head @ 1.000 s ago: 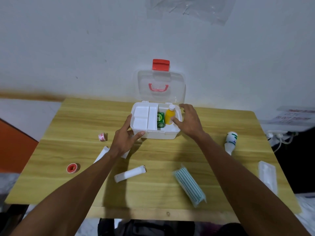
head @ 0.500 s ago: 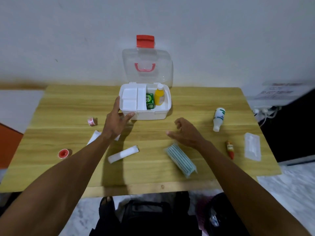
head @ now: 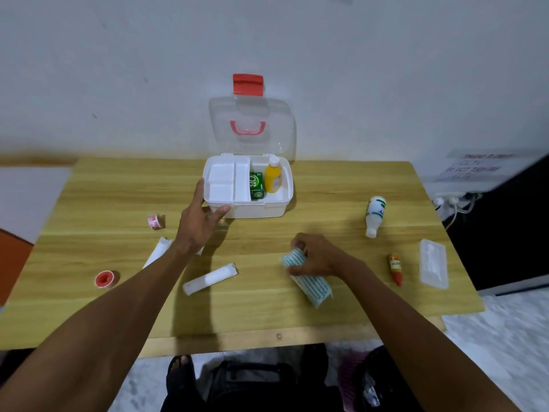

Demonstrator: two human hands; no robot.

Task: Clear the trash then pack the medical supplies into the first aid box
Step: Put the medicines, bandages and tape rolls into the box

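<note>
Nearest you, the tabletop (head: 267, 319) has a bare strip along its front edge, open between your two forearms. Just beyond it, your right hand (head: 319, 257) is closed around the far end of the striped mask pack (head: 309, 281), which lies slanted on the wood with its near end pointing toward the front edge. Left of it a white roll (head: 209, 278) lies at an angle, with clear wood between the two. Further left, a red tape spool (head: 104, 279) sits close to the left edge, and another white roll (head: 157, 252) lies partly under your left forearm. To the right, a small red tube (head: 396, 269) and a clear tray (head: 433, 263) lie near the right edge. Past them, a small tape roll (head: 155, 222) sits left and a white bottle (head: 375, 215) lies on its side right. Your left hand (head: 199, 221) is spread, thumb and fingers resting against the box (head: 255, 208) at its near left corner. The box stands at the far edge with its lid (head: 252, 126) upright against the wall, a green packet (head: 256, 185) and yellow bottle (head: 273, 176) inside beside the white insert.
</note>
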